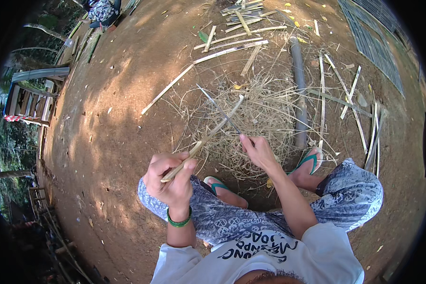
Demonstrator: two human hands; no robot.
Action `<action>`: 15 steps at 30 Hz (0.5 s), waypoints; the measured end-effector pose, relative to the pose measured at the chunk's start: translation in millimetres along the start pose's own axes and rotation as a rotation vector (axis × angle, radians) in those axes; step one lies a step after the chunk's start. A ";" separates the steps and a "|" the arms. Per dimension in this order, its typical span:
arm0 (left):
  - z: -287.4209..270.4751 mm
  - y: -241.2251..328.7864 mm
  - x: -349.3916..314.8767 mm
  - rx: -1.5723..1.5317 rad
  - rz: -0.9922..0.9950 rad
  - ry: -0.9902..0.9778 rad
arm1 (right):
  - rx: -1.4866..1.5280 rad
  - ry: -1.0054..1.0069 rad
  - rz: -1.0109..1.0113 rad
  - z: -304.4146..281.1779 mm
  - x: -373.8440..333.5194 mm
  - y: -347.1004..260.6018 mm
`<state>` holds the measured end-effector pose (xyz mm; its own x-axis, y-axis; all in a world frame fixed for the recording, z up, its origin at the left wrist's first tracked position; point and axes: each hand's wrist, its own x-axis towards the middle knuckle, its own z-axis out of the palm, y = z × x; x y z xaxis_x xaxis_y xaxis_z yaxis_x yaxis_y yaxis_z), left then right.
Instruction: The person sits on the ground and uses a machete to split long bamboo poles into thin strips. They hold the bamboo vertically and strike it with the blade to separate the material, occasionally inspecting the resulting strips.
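Note:
My left hand (pixel 162 176) is closed around the lower end of a pale bamboo strip (pixel 207 134), which slants up and to the right, away from me. In my right hand (pixel 261 152) is a knife whose long, thin, dark blade (pixel 211 100) points up and to the left. The blade crosses the strip near its far end; whether the edge touches it cannot be made out. The knife's handle is hidden in my fist. Beneath both tools spreads a tangled heap of thin bamboo shavings (pixel 265 118) on the ground.
A dark bamboo pole (pixel 299 94) lies along the heap's right side. Split bamboo pieces (pixel 239 51) are scattered beyond it, and more strips (pixel 348 102) lie to the right. Slatted panels (pixel 371 42) rest at the upper right. Far off at the upper left sits another person (pixel 102 12).

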<state>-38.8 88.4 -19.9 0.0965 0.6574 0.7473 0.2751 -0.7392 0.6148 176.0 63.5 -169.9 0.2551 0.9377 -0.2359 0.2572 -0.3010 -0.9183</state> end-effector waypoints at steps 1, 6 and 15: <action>-0.3 2.3 0.4 0.006 0.020 -0.011 | -0.031 -0.005 -0.015 -0.8 -0.4 6.6; -0.4 -0.8 -5.5 -0.004 -0.054 0.061 | 0.002 -0.042 -0.175 4.9 -21.3 -19.3; -1.9 -0.5 -7.6 0.018 -0.034 0.025 | -0.101 -0.064 -0.128 -4.6 1.6 0.5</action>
<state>-41.5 83.5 -25.4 0.0629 0.6781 0.7322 0.2953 -0.7135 0.6354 180.9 64.1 -169.3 0.1553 0.9776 -0.1419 0.3772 -0.1915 -0.9061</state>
